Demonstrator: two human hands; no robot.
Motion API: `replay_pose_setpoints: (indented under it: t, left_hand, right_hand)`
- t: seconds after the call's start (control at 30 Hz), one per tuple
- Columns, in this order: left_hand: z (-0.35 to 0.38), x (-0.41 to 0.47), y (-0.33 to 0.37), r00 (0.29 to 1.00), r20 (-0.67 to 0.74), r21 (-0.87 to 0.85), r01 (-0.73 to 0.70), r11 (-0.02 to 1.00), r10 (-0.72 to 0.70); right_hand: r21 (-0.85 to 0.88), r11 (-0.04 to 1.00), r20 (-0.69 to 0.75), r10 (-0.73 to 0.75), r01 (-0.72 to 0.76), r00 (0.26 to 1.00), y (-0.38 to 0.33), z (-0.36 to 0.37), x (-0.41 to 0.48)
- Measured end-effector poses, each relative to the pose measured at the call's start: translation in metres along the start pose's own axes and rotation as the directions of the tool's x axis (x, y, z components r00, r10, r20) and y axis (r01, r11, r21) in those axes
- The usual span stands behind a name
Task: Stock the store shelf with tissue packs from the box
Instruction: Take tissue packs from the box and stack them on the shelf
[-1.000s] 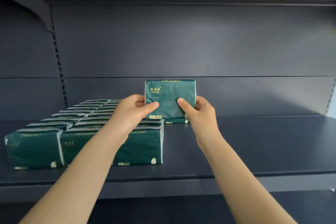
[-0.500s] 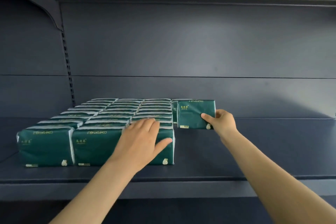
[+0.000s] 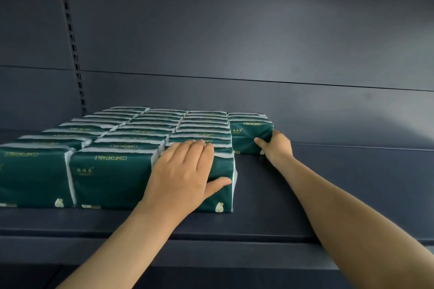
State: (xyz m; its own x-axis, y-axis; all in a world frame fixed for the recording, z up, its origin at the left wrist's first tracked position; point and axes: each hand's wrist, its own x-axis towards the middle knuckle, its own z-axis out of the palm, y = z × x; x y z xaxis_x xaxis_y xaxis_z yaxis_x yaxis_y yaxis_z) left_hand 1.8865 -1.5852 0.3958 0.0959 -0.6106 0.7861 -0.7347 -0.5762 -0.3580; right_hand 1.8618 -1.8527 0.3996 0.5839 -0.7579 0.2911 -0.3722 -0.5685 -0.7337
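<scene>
Scanning the shelf (image 3: 328,195): three full rows (image 3: 145,134) of packs at left, a fourth starting at the back, where my right hand (image 3: 278,148) pinches the pack (image 3: 249,134), thumb on its face, fingers round its side. Left hand (image 3: 183,173) lies flat on the front pack (image 3: 223,170). Likely light, squashy, slick; I'd hold the ends.

3 rows of tissue packs (image 3: 112,178) block the left of the shelf (image 3: 375,171). Right of them the shelf lies bare, open from near edge to the far pack (image 3: 249,136) touching the 3rd row.
</scene>
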Motion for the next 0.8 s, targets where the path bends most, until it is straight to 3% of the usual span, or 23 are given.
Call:
replay_pose_setpoints:
  t: [0.27,0.37,0.57,0.8]
  left_hand:
    - [-0.002,0.002,0.001,0.998,0.054,0.016,0.012,1.000,-0.013]
    - [-0.009,0.005,0.000,0.990,0.138,0.003,0.000,1.000,0.000]
    - [-0.034,0.012,0.002,0.956,0.292,-0.097,0.061,0.993,-0.030]
    - [-0.077,0.029,-0.003,0.911,0.413,-0.009,0.003,1.000,0.001]
  right_hand:
    - [0.033,0.999,0.084,-0.006,0.003,0.996,-0.002,-0.008,-0.001]
    - [-0.025,1.000,0.136,0.013,-0.010,0.991,-0.007,-0.020,-0.016]
    - [-0.152,0.988,0.095,0.026,-0.011,0.995,-0.021,-0.057,-0.074]
    - [-0.278,0.957,0.095,-0.063,0.087,0.993,-0.028,-0.115,-0.169]
